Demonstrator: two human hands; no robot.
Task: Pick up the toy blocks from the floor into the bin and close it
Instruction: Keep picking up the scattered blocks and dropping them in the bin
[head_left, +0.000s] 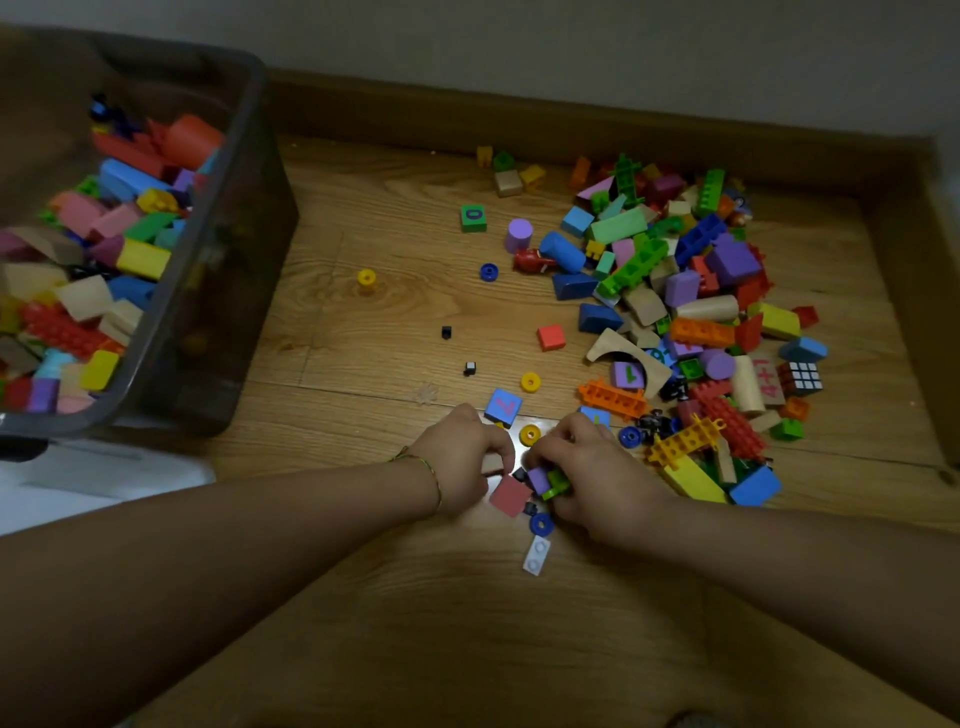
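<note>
A dark translucent bin (244, 249) stands at the left, partly filled with coloured blocks. A big heap of toy blocks (691, 291) covers the wooden floor at the right. Both hands are down on the floor near the heap's front edge. My left hand (462, 457) curls its fingers around a small wooden block, with a red square block (510, 496) just beside it. My right hand (587, 467) grips a purple block (539, 479) and a green brick (558, 486) together. A blue ring (541, 524) and a grey flat brick (536, 555) lie just below the hands.
Loose pieces dot the floor between bin and heap: a yellow ring (367, 277), a green number cube (473, 217), a red cube (550, 337), small black bits (446, 332). A white lid (104, 473) lies under the bin's front. A brown skirting board (519, 124) runs along the wall.
</note>
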